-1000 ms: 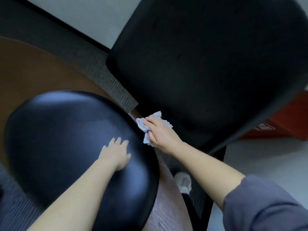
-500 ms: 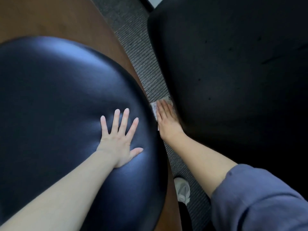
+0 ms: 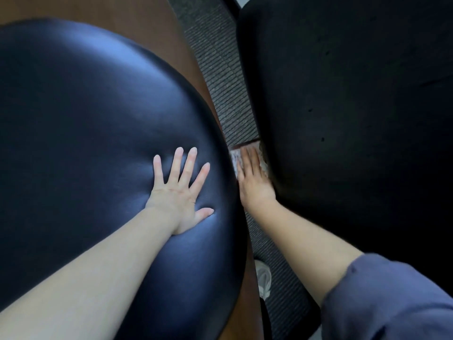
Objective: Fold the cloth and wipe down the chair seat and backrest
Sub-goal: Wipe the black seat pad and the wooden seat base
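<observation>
Barely anything moved since half a second ago: left hand (image 3: 176, 192) still flat, fingers spread wide, on the shiny black cushion (image 3: 98, 119). Right hand (image 3: 253, 180), fingers straight, still presses the one cloth (image 3: 234, 160) against the matte black chair panel's (image 3: 355, 119) edge. One white shoe (image 3: 263, 278) below.

In the upper left of the frame you see a smooth brown wooden surface (image 3: 137, 18), and a thin strip of the same brown runs down toward the bottom centre. Just right of it, grey ribbed carpet (image 3: 220, 77) stretches from the top centre toward the lower right. A narrow black band (image 3: 232, 4) borders the carpet at the top edge, and the light is soft and dim.
</observation>
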`<action>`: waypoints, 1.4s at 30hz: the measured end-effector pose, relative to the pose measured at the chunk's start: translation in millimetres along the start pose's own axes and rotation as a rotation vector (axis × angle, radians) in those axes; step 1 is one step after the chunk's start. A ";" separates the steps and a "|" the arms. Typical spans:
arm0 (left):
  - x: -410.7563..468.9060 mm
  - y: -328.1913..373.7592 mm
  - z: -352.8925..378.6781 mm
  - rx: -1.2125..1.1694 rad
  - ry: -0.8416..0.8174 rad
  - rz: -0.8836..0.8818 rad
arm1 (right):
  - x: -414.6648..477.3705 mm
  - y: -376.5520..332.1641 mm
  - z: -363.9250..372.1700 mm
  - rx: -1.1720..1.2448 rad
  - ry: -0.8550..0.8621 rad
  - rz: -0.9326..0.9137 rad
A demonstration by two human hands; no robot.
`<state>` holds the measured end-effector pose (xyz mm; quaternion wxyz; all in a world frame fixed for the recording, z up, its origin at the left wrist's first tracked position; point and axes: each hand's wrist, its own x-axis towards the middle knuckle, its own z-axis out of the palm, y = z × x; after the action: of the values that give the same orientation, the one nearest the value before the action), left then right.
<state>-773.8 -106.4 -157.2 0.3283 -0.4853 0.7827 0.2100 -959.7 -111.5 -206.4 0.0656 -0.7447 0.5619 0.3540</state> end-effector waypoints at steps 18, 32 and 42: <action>1.1 -0.8 5.4 -0.008 0.090 0.006 | 9.8 2.8 -15.3 -0.058 -0.054 0.024; 0.9 -0.7 8.0 -0.008 0.110 0.009 | 6.2 -0.3 -2.1 -0.046 -0.072 0.021; 1.9 -1.1 6.8 -0.011 0.091 -0.009 | -43.6 -3.8 38.8 -0.065 -0.145 -0.069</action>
<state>-771.3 -103.6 -163.3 0.2906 -0.4996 0.7935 0.1906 -979.1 -56.4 -210.1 0.0940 -0.7379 0.5180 0.4224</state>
